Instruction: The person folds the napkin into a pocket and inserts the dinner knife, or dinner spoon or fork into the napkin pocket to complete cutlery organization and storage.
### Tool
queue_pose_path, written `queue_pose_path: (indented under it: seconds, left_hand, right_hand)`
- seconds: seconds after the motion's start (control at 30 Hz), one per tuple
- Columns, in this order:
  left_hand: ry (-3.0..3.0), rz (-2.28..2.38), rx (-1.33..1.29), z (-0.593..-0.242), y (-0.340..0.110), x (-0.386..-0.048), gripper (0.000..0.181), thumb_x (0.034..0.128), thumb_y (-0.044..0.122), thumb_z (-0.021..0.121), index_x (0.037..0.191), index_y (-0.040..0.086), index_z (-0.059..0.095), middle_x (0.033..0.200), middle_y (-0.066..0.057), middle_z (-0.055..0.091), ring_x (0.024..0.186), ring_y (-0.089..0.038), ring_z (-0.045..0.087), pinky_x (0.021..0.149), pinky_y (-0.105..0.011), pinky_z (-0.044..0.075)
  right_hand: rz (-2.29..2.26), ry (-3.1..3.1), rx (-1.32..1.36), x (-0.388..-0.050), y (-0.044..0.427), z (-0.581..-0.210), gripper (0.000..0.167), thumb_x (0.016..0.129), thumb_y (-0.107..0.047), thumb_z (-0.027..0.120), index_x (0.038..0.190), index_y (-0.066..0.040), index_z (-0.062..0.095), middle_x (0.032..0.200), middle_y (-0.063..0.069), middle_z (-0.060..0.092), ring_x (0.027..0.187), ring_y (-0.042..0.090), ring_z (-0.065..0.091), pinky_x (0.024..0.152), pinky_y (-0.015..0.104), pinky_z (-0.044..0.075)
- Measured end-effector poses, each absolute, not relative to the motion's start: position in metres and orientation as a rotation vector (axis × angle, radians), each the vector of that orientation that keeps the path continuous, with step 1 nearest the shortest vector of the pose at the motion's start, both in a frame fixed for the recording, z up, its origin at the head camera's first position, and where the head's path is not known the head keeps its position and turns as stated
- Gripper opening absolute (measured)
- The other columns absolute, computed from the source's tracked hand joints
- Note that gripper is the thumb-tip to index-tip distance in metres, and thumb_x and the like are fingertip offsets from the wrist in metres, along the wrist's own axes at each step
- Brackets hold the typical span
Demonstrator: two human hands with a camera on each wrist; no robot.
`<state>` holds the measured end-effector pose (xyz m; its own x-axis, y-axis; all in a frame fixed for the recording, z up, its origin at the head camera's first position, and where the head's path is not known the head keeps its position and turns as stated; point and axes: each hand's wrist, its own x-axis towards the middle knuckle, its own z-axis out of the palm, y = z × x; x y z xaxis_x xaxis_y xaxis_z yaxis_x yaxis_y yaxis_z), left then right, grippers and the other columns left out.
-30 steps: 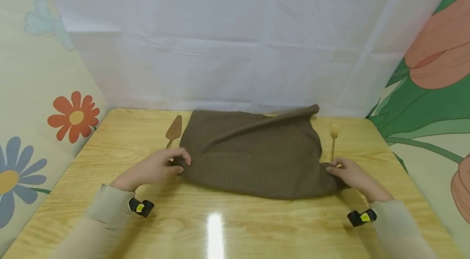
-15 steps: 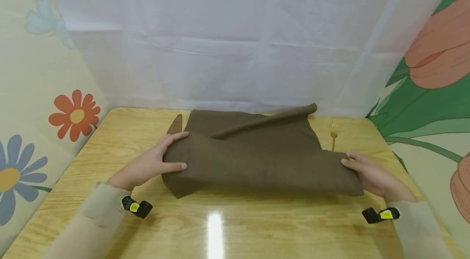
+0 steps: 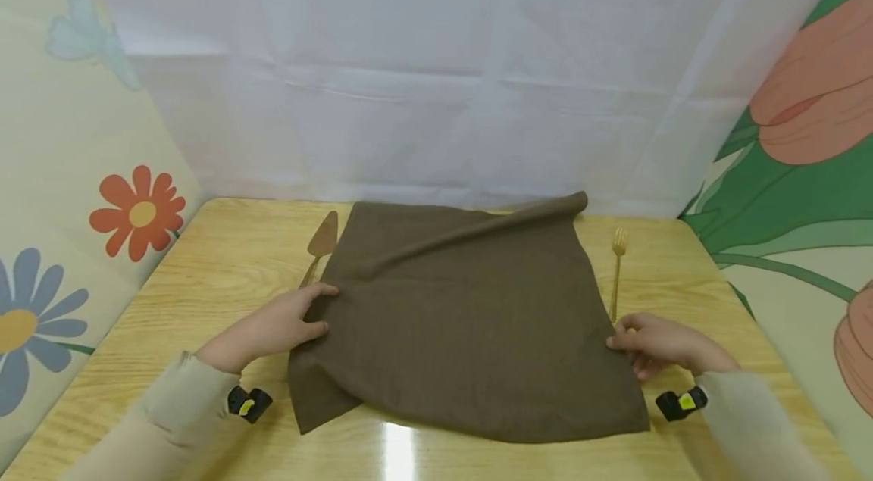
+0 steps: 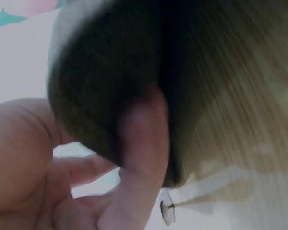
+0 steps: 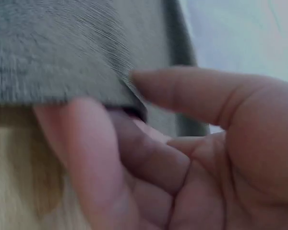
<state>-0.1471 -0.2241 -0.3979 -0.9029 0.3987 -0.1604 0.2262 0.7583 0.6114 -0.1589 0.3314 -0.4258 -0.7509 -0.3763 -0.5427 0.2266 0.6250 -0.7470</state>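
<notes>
A brown cloth [image 3: 464, 329] lies over the middle of the table in the head view, its near part spread toward me. One ridge-like fold runs to its far right corner, and the near left corner is turned under. My left hand [image 3: 269, 329] holds the cloth's left edge between thumb and fingers. At the right edge, my right hand [image 3: 668, 345] grips the cloth, thumb above and fingers beneath, as the right wrist view shows. Left of the cloth is a cake server [image 3: 323, 237], its handle partly hidden by my left hand. A gold fork [image 3: 618, 257] lies beyond my right hand.
The wooden table [image 3: 225, 261] ends at a white sheet [image 3: 409, 87] hanging behind it. Walls with painted flowers [image 3: 142, 214] stand on both sides. A black wrist camera [image 3: 249, 405] sits at each sleeve cuff.
Both hands have drawn the cloth's near part toward me, so it now reaches closer to the front. Its raised near edge has come down, and more of the fork and cake server shows.
</notes>
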Motion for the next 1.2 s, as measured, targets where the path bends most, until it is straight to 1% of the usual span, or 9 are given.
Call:
queue_pose_path:
  seconds: [0.27, 0.37, 0.5, 0.67, 0.77, 0.87, 0.97, 1.1, 1.2]
  left_hand:
    - [2.707, 0.994, 0.383, -0.391, -0.225, -0.167, 0.051, 0.1016, 0.019, 0.060, 0.141, -0.009, 0.046, 0.142, -0.038, 0.046, 0.127, -0.054, 0.049, 0.095, -0.059, 0.050]
    - [2.601, 1.126, 0.317, -0.390, -0.222, -0.178, 0.053, 0.1049, 0.022, 0.056, 0.146, -0.009, 0.041, 0.150, -0.037, 0.038, 0.136, -0.055, 0.038, 0.103, -0.064, 0.042]
    - [2.442, 1.390, 0.126, -0.393, -0.215, -0.194, 0.051, 0.1067, 0.021, 0.050, 0.147, -0.008, 0.036, 0.151, -0.033, 0.035, 0.128, -0.045, 0.043, 0.099, -0.055, 0.045]
    - [2.191, 1.681, -0.122, -0.396, -0.209, -0.213, 0.054, 0.1037, 0.014, 0.045, 0.153, -0.002, 0.028, 0.154, -0.026, 0.030, 0.122, -0.031, 0.046, 0.096, -0.041, 0.046]
    - [2.136, 1.645, -0.105, -0.397, -0.209, -0.221, 0.064, 0.0961, 0.004, 0.041, 0.159, 0.006, 0.027, 0.134, -0.019, 0.049, 0.087, -0.017, 0.054, 0.079, -0.033, 0.049]
    - [2.120, 1.570, -0.012, -0.397, -0.211, -0.225, 0.077, 0.0857, -0.003, 0.037, 0.161, 0.009, 0.026, 0.098, -0.008, 0.054, 0.056, -0.010, 0.029, 0.058, -0.028, 0.036]
    - [2.184, 1.464, 0.082, -0.396, -0.214, -0.223, 0.083, 0.0818, -0.004, 0.037, 0.162, 0.009, 0.021, 0.116, -0.016, 0.053, 0.052, -0.012, 0.017, 0.051, -0.029, 0.025]
    - [2.363, 1.272, 0.218, -0.391, -0.220, -0.217, 0.085, 0.0840, -0.001, 0.045, 0.162, 0.003, 0.011, 0.154, -0.031, 0.023, 0.063, -0.019, 0.037, 0.059, -0.032, 0.033]
    - [2.445, 1.134, 0.304, -0.386, -0.225, -0.214, 0.081, 0.0892, 0.005, 0.050, 0.161, -0.002, 0.012, 0.159, -0.035, 0.019, 0.106, -0.037, 0.053, 0.078, -0.042, 0.043]
  right_hand:
    - [-1.069, 2.431, -0.044, -0.181, 0.319, -0.414, 0.023, 0.103, -0.012, 0.052, 0.082, -0.002, 0.053, 0.073, 0.006, 0.058, 0.058, 0.015, 0.054, 0.053, 0.030, 0.050]
    - [-1.114, 2.499, -0.049, -0.200, 0.312, -0.410, 0.026, 0.105, -0.014, 0.048, 0.103, 0.011, 0.057, 0.091, 0.018, 0.063, 0.076, 0.025, 0.062, 0.066, 0.038, 0.057]
    - [-1.164, 2.516, -0.043, -0.227, 0.298, -0.414, 0.046, 0.108, -0.018, 0.046, 0.139, 0.015, 0.042, 0.134, 0.036, 0.050, 0.112, 0.042, 0.058, 0.090, 0.049, 0.056]
    - [-1.322, 2.484, 0.078, -0.250, 0.285, -0.423, 0.058, 0.105, -0.018, 0.049, 0.150, 0.010, 0.026, 0.136, 0.034, 0.044, 0.089, 0.026, 0.056, 0.075, 0.034, 0.053]
    - [-1.360, 2.501, 0.076, -0.259, 0.280, -0.426, 0.057, 0.102, -0.015, 0.055, 0.149, 0.006, 0.033, 0.135, 0.033, 0.047, 0.092, 0.022, 0.054, 0.071, 0.031, 0.049]
    - [-1.337, 2.529, 0.030, -0.263, 0.278, -0.427, 0.053, 0.098, -0.008, 0.059, 0.146, 0.006, 0.042, 0.147, 0.033, 0.042, 0.110, 0.030, 0.055, 0.079, 0.036, 0.053]
    - [-1.301, 2.539, -0.004, -0.264, 0.280, -0.428, 0.054, 0.092, 0.002, 0.057, 0.144, 0.009, 0.045, 0.154, 0.032, 0.034, 0.120, 0.035, 0.049, 0.085, 0.039, 0.053]
    - [-1.192, 2.524, -0.035, -0.261, 0.289, -0.425, 0.059, 0.087, 0.010, 0.052, 0.145, 0.014, 0.043, 0.149, 0.038, 0.038, 0.078, 0.024, 0.055, 0.067, 0.032, 0.048]
    - [-1.034, 2.505, -0.076, -0.257, 0.295, -0.416, 0.056, 0.088, 0.011, 0.052, 0.143, 0.017, 0.044, 0.142, 0.040, 0.043, 0.068, 0.019, 0.052, 0.061, 0.030, 0.045]
